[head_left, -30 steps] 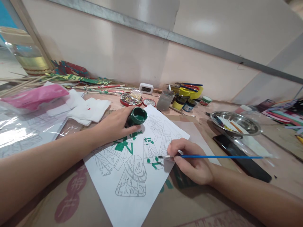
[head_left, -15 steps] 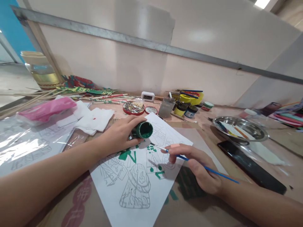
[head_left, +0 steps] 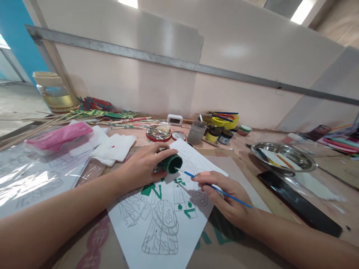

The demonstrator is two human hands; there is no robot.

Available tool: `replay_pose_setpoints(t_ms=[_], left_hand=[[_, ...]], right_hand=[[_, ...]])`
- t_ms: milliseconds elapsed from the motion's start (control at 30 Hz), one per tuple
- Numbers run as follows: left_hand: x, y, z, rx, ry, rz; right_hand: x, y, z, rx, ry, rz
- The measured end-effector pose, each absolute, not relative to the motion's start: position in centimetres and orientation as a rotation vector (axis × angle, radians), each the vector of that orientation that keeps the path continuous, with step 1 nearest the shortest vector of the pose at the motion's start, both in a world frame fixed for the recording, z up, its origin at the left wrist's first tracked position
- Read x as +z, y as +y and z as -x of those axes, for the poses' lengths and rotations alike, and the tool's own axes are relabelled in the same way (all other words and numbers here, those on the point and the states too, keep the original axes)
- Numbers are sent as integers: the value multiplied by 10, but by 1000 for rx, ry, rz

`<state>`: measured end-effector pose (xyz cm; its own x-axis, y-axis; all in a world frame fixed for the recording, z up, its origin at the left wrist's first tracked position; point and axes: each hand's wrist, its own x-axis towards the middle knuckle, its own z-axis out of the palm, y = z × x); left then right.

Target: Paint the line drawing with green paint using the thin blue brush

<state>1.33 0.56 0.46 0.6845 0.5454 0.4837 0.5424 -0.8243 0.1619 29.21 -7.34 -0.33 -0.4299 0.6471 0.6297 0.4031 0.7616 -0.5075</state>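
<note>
My left hand (head_left: pixel 147 164) is wrapped round a small jar of green paint (head_left: pixel 171 163), tilted so its mouth faces right and toward me. Between the thumb and fingers of my right hand (head_left: pixel 224 190) is a thin blue paintbrush (head_left: pixel 224 192). Its tip points left and meets the jar's mouth; how far it goes in is hard to see. Beneath both hands lies a white sheet of paper (head_left: pixel 165 257) with line drawings, some parts filled in green. The sheet rests on brown cardboard (head_left: pixel 112 246).
White tissues (head_left: pixel 114 148) and a pink packet (head_left: pixel 60 136) lie left. Behind are red lids of sequins (head_left: pixel 158 132), a white digital clock (head_left: pixel 174 119), a clear water cup (head_left: pixel 196 132) and paint jars (head_left: pixel 225 136). A steel bowl (head_left: pixel 283 157) and black phone-like slab (head_left: pixel 298 203) are right.
The brush has moved up and left, from just outside the jar to its mouth. My left hand still holds the jar tilted. The view has tipped up slightly.
</note>
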Motion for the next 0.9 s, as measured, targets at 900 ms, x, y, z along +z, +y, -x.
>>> replay_pose_setpoints(t_ms=[900], left_hand=[[6,6,-15,761,1083,-2741]], right_hand=[[-4,-81,-290,582,-1962,636]])
